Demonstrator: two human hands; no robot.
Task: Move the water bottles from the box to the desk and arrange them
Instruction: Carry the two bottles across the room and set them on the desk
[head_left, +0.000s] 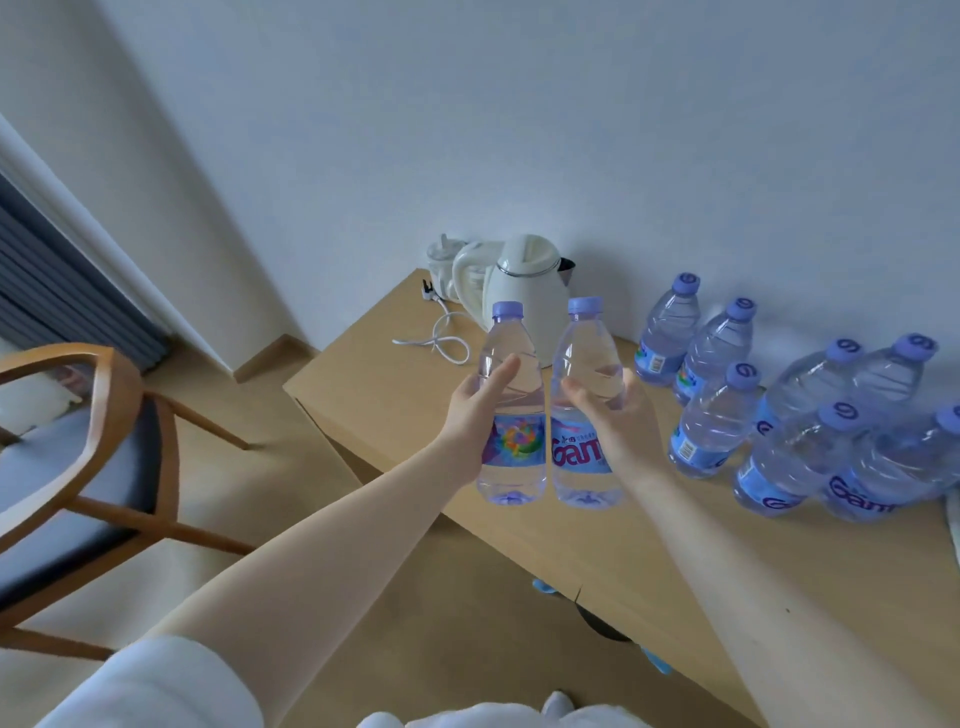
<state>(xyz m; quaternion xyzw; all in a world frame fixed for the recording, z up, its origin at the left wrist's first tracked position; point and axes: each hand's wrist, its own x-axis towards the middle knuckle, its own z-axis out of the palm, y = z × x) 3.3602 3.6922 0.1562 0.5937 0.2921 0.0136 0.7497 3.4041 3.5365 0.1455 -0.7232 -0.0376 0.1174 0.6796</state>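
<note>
The left hand (475, 415) has its fingers curled round one upright water bottle (511, 462). The right hand (621, 426) grips a second bottle (584, 467) just beside it, over the worktop (374, 384). More standing bottles (714, 415) cluster at 3 o'clock, and a kettle (524, 291) stands at 12.

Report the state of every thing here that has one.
left hand: gripping the left bottle.
right hand: gripping the right bottle.
left bottle: capped, upright.
right bottle: capped, upright.
standing bottles: capped, upright on the desk.
kettle: lid shut, on the desk.
kettle plug: unplugged, lying on the desk.
</note>
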